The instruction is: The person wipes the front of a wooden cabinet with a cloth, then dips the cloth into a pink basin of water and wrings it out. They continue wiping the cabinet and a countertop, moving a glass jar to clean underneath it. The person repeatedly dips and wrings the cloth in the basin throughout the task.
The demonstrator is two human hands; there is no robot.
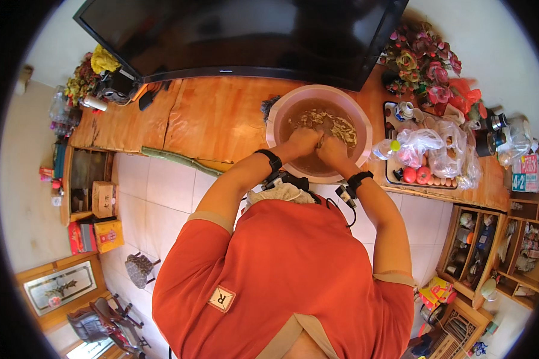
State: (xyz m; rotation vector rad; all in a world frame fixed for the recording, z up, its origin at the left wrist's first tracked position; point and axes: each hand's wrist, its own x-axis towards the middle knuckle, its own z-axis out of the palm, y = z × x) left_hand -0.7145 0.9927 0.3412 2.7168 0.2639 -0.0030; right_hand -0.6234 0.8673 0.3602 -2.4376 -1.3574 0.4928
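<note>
A pink plastic basin (365, 134) holds murky brown water with pale, shredded-looking pieces (342, 130) floating mostly at its far side. Both hands are over the basin, close together at the water. My left hand (304, 140) is curled, its fingers meeting those of my right hand (332, 150). Between the fingertips a small brownish piece (320, 142) shows, pinched by both hands; its kind is unclear. Each wrist wears a black strap.
The basin stands on a wooden cabinet top (215, 116) before a large television (233, 40). To its right are a bottle with a yellow-green cap (384, 149) and a tray (388, 172) with tomatoes, eggs and plastic bags. A dark grey cloth (268, 107) touches the basin's left side.
</note>
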